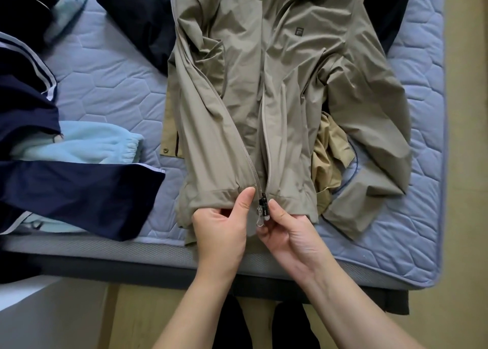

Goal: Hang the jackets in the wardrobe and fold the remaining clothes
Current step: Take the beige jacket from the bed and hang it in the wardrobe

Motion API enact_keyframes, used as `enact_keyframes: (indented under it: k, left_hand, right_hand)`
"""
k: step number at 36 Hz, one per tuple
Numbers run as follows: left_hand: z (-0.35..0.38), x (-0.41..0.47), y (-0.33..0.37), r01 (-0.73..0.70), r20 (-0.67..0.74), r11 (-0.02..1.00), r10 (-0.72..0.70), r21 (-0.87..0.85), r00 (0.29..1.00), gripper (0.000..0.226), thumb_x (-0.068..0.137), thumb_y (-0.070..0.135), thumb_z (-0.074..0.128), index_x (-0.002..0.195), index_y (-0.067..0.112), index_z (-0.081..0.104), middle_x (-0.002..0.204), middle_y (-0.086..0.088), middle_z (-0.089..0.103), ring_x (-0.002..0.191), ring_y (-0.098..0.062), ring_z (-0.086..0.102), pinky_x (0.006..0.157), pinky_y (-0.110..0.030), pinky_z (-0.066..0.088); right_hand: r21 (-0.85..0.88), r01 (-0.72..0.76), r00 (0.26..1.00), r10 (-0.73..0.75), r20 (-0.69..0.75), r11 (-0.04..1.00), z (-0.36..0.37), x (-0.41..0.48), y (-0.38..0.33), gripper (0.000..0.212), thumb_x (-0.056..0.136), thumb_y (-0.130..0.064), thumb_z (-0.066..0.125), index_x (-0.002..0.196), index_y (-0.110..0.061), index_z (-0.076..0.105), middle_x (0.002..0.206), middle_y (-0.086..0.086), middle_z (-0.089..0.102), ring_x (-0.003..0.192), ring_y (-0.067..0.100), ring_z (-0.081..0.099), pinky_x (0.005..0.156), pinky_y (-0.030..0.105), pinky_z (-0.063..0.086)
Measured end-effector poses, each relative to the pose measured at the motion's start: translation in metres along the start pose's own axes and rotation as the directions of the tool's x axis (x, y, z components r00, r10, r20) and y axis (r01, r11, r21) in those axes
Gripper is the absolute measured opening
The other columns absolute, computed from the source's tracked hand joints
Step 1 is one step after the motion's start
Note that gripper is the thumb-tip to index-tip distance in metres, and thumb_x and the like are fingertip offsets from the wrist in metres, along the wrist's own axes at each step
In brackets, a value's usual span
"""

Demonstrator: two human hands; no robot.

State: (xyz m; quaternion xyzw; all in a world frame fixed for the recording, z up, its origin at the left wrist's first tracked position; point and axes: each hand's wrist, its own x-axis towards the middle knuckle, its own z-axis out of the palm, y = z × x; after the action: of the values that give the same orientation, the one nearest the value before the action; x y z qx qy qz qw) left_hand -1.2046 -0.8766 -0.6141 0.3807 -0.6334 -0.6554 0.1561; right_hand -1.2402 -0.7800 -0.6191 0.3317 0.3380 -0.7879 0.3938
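Note:
An olive-grey zip jacket [277, 84] lies front up on the mattress [105, 84], collar away from me, its zip undone along the lower part. My left hand [224, 227] pinches the left hem beside the zip teeth. My right hand [287, 229] pinches the right hem just below the black zip slider [264, 207], whose metal pull hangs between my hands. A tan garment [327, 158] lies bunched under the jacket's right side, and its snap-buttoned corner [170, 140] shows at the left.
A navy jacket with white stripes [66, 187] and a light blue fleece [87, 142] lie at the left. More dark navy clothing [137, 23] sits at the back. The mattress edge [132, 251] runs in front of me, with wooden floor [462, 163] to the right.

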Motion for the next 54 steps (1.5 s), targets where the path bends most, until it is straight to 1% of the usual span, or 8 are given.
enact_keyframes:
  k: [6,18,23,32,37,41,44,54]
  left_hand:
    - [-0.001,-0.002,-0.003,-0.041,-0.035,0.996,0.044,0.084,0.998,0.054,0.074,0.035,0.072,0.065,-0.015,0.056,0.061,-0.015,0.062,0.06,-0.012,0.053,0.058,-0.025,0.047]
    - [-0.006,-0.006,0.002,-0.09,0.06,0.921,0.073,0.38,0.996,0.063,0.077,0.041,0.065,0.038,-0.001,0.038,0.035,-0.012,0.039,0.035,-0.017,0.036,0.04,-0.038,0.035]
    - [-0.013,0.003,-0.004,-0.078,0.165,0.892,0.004,0.445,0.986,0.054,0.086,0.03,0.068,0.056,-0.014,0.057,0.055,-0.027,0.059,0.051,-0.033,0.059,0.057,-0.05,0.048]
    - [-0.015,0.008,-0.01,-0.1,0.263,0.802,-0.073,0.588,0.962,0.059,0.084,0.029,0.07,0.042,-0.001,0.042,0.036,-0.009,0.037,0.039,-0.018,0.032,0.043,-0.031,0.031]
    - [-0.018,0.014,-0.011,-0.064,0.27,0.761,-0.148,0.645,0.951,0.053,0.084,0.033,0.069,0.054,-0.009,0.057,0.044,-0.016,0.05,0.045,-0.027,0.043,0.049,-0.034,0.032]
    - [-0.022,0.015,-0.008,-0.067,0.254,0.716,-0.157,0.694,0.955,0.055,0.084,0.033,0.069,0.054,-0.01,0.055,0.041,-0.01,0.043,0.045,-0.026,0.039,0.049,-0.034,0.026]
    - [-0.023,0.015,-0.004,-0.057,0.265,0.705,-0.189,0.707,0.946,0.052,0.086,0.034,0.067,0.062,-0.012,0.06,0.055,-0.022,0.057,0.057,-0.035,0.054,0.057,-0.041,0.039]
    - [-0.02,0.014,0.01,-0.108,0.332,0.599,-0.276,0.793,0.902,0.055,0.09,0.03,0.063,0.048,0.012,0.033,0.048,-0.002,0.035,0.049,-0.021,0.033,0.052,-0.029,0.019]
  right_hand:
    - [0.036,0.015,0.999,-0.014,-0.036,0.999,0.0,-0.001,0.003,0.006,0.07,-0.009,0.066,0.073,-0.007,0.071,0.066,0.003,0.066,0.053,0.008,0.059,0.05,0.019,0.048]
    - [0.08,0.087,0.978,-0.07,-0.195,0.993,0.009,-0.002,0.008,0.017,0.064,-0.009,0.067,0.08,-0.006,0.063,0.062,0.001,0.065,0.05,0.005,0.056,0.045,0.015,0.042]
    - [0.091,0.1,0.974,-0.079,-0.214,0.991,0.008,-0.002,0.007,0.016,0.064,-0.004,0.066,0.079,0.001,0.061,0.059,0.004,0.061,0.047,0.006,0.054,0.045,0.015,0.044]
    - [0.099,0.114,0.964,-0.086,-0.252,0.989,-0.004,0.002,0.009,0.006,0.077,0.004,0.062,0.078,-0.002,0.062,0.06,0.003,0.066,0.047,0.006,0.058,0.042,0.017,0.046]
    - [-0.223,-0.095,0.95,0.022,-0.311,0.97,-0.012,-0.001,0.006,0.012,0.09,-0.018,0.062,0.083,-0.008,0.06,0.058,-0.003,0.064,0.049,0.006,0.056,0.044,0.018,0.042]
    - [-0.676,-0.219,0.949,-0.009,-0.317,0.704,-0.016,-0.015,-0.003,0.035,0.096,-0.037,0.052,0.074,-0.011,0.061,0.052,-0.002,0.062,0.036,0.006,0.047,0.036,0.015,0.033]
    - [-0.913,0.006,0.933,-0.332,-0.141,0.407,-0.02,-0.025,-0.005,0.034,0.089,-0.039,0.058,0.064,-0.015,0.059,0.054,0.002,0.063,0.04,0.006,0.05,0.046,0.02,0.039]
    - [-0.962,0.093,0.951,-0.264,0.162,-0.257,-0.009,-0.016,-0.001,0.025,0.088,-0.04,0.056,0.07,-0.024,0.048,0.07,-0.005,0.057,0.078,0.023,0.057,0.068,0.034,0.043]
